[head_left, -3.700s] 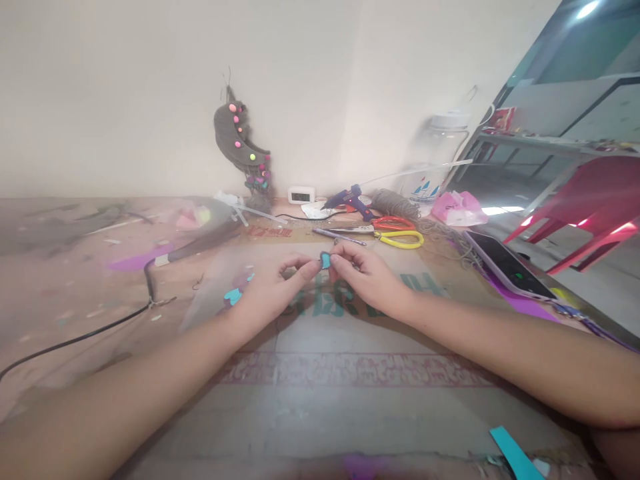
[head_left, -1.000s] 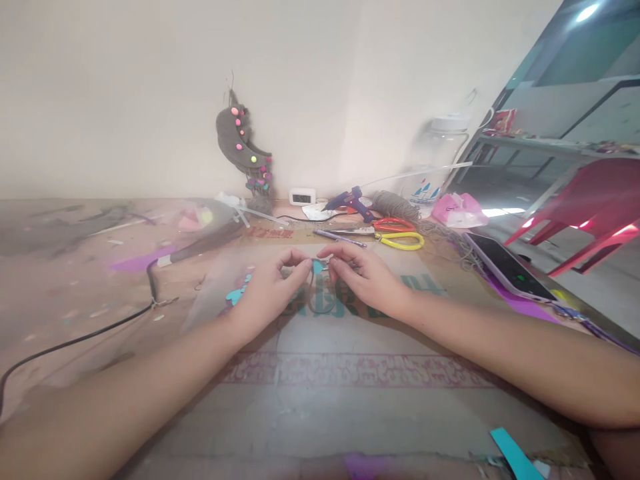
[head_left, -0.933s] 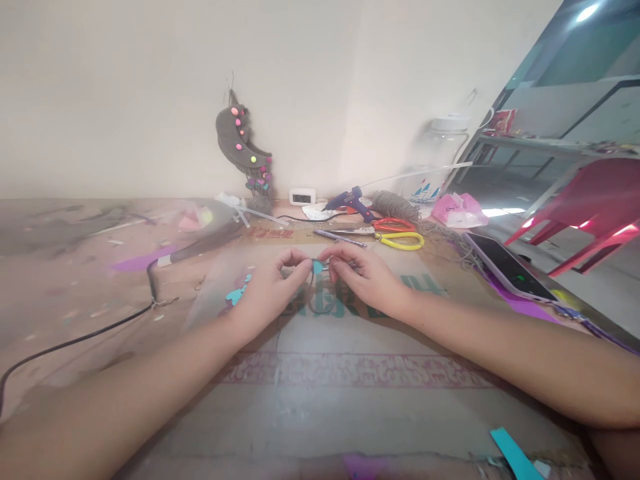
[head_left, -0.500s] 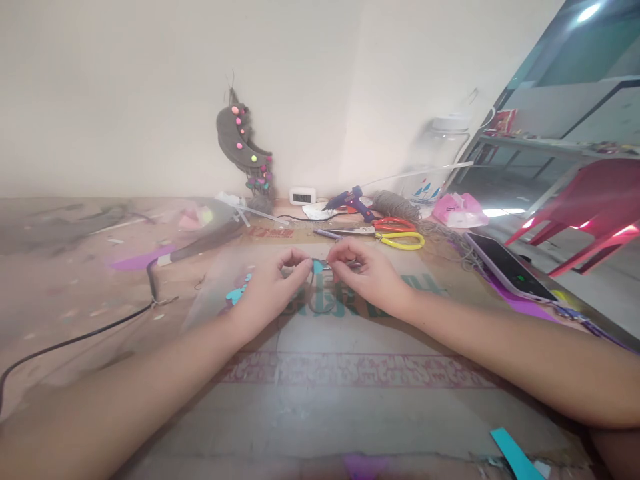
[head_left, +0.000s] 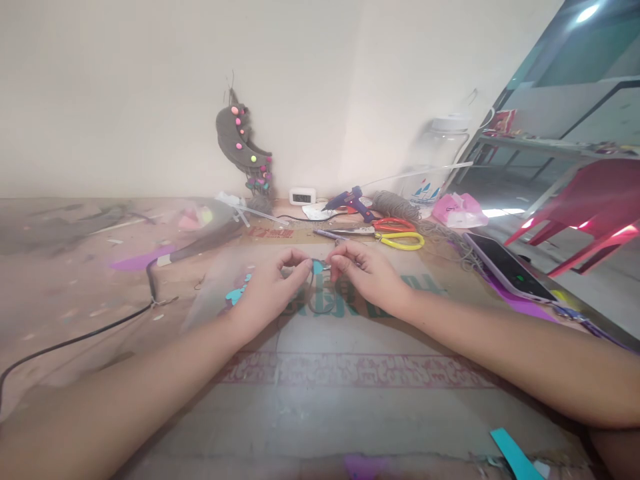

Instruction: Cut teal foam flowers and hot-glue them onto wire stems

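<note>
We see a worktable (head_left: 75, 280) covered by printed cardboard (head_left: 350, 373), with scissors (head_left: 400, 235), a glue gun (head_left: 350, 199), a phone (head_left: 505, 267), twine (head_left: 395, 203), a black cable (head_left: 100, 327) and paper scraps (head_left: 515, 453) lying on it.

left hand (head_left: 270, 287), right hand (head_left: 367, 275), pinching teal piece (head_left: 319, 267)

scissors (head_left: 397, 233) behind hands, phone (head_left: 505, 265) right, cable (head_left: 100, 327) left
</note>
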`<state>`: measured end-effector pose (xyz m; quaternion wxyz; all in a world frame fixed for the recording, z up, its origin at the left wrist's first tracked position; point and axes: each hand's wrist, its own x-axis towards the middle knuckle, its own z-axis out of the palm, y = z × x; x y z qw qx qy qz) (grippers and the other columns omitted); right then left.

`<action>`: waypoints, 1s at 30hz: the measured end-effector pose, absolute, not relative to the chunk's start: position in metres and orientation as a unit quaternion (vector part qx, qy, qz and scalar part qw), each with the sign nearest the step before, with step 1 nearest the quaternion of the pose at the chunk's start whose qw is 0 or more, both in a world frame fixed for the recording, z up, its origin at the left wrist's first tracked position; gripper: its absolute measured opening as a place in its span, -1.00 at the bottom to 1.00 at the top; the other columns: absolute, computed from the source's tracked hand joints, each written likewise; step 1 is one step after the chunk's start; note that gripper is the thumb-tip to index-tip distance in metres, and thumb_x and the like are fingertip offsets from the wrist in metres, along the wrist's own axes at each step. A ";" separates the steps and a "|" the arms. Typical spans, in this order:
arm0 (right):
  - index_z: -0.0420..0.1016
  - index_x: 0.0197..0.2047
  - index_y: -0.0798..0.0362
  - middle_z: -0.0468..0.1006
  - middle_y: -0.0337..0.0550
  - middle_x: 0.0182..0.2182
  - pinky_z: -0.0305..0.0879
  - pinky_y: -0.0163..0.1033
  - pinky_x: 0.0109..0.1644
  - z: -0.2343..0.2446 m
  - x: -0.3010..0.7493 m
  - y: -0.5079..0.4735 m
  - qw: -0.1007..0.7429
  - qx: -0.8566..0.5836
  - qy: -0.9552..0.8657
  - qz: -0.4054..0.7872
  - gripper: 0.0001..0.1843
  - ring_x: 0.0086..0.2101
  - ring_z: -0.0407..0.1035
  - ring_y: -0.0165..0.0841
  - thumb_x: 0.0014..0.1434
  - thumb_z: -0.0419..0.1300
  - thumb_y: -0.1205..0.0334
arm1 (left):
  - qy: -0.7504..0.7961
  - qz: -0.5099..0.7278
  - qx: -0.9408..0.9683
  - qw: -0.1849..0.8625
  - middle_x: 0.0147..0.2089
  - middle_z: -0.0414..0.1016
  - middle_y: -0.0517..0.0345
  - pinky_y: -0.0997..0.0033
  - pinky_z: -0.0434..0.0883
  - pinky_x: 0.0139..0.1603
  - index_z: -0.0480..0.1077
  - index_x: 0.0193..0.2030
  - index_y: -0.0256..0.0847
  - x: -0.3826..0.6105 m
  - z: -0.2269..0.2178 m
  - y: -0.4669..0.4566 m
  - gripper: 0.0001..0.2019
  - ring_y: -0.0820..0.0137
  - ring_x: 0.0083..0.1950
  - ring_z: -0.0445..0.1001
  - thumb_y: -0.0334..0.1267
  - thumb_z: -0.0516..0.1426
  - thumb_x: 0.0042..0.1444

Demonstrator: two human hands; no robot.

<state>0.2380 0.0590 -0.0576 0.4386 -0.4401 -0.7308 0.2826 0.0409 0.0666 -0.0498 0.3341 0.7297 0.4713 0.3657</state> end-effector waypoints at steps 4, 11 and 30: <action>0.50 -0.23 0.05 0.54 -0.26 -0.51 0.33 -0.24 -0.24 -0.058 0.239 0.059 0.425 -0.445 -0.741 0.267 -0.78 -0.42 0.43 -0.37 0.33 0.03 0.23 | 0.469 0.364 0.728 0.343 -0.40 0.44 0.26 0.44 0.31 -0.34 0.41 -0.32 -0.17 0.040 -0.049 0.066 -0.78 0.40 -0.39 0.39 -0.09 0.07 0.20; 0.49 -0.32 0.04 0.55 -0.25 -0.50 0.32 -0.27 -0.33 -0.063 0.235 0.063 0.447 -0.461 -0.706 0.298 -0.90 -0.45 0.43 -0.38 0.19 0.20 0.21 | 0.469 0.363 0.733 0.334 -0.40 0.45 0.25 0.43 0.34 -0.31 0.41 -0.33 -0.17 0.040 -0.050 0.067 -0.79 0.38 -0.35 0.41 -0.10 0.07 0.21; 0.49 -0.35 0.07 0.52 -0.23 -0.51 0.32 -0.29 -0.34 -0.060 0.235 0.062 0.414 -0.468 -0.717 0.309 -0.82 -0.46 0.40 -0.39 0.21 0.14 0.18 | 0.462 0.353 0.743 0.331 -0.39 0.52 0.18 0.43 0.38 -0.32 0.49 -0.33 -0.15 0.041 -0.047 0.066 -0.68 0.31 -0.32 0.47 0.00 0.04 0.22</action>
